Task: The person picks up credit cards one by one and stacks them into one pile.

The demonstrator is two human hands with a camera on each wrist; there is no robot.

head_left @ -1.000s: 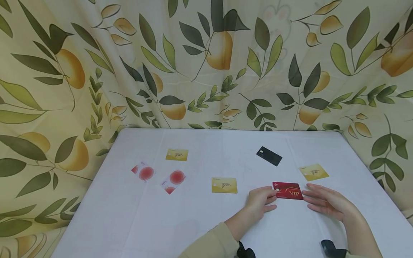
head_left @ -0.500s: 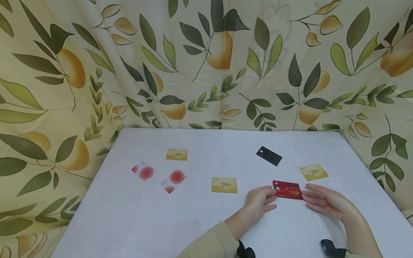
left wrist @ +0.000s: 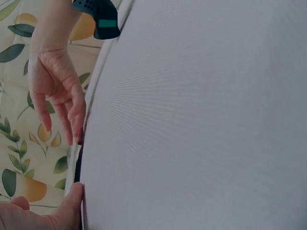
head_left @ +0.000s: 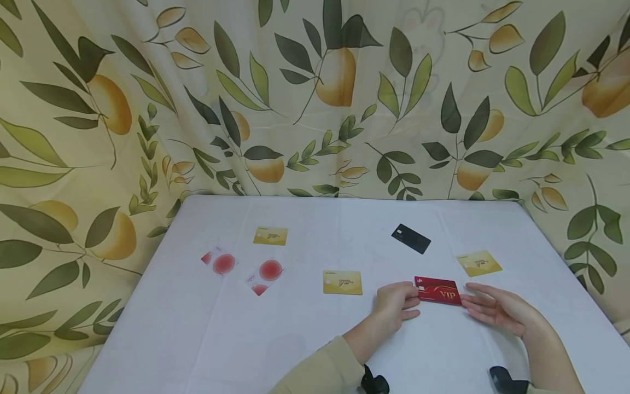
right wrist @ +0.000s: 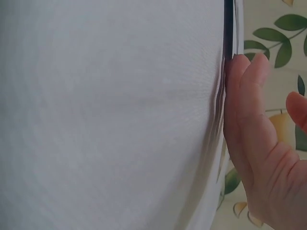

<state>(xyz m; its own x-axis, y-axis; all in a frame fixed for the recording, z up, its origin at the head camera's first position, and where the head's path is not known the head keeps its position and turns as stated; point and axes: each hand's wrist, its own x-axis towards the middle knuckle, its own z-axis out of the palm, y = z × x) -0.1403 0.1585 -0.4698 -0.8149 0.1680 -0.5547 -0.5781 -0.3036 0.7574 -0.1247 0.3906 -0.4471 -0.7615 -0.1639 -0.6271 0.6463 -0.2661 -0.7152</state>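
A red card (head_left: pixel 438 290) printed with VIP lies between my two hands near the right of the white table. My left hand (head_left: pixel 394 306) has its fingertips right at the card's left edge, the thumb apart below it. At the opposite short edge, the outstretched fingers of my right hand (head_left: pixel 501 309) touch the card's right corner. The right wrist view shows the right hand (right wrist: pixel 261 129) with fingers straight and thumb away from them. From the left wrist view, part of the left hand (left wrist: pixel 53 215) appears low at the table edge, facing the right hand (left wrist: pixel 57 86).
Beyond the red card lie a black card (head_left: pixel 411 238) and a gold card (head_left: pixel 479 264). Another gold card (head_left: pixel 342 283) is left of my left hand. Farther left are a third gold card (head_left: pixel 270 236) and two white cards with red circles, one nearer (head_left: pixel 266 277), one farther (head_left: pixel 220 262).
The red card has shifted a few pixels left along with my left hand, its tilt varying slightly. My right hand's upper finger has spread a little from the others. The other cards stay put.
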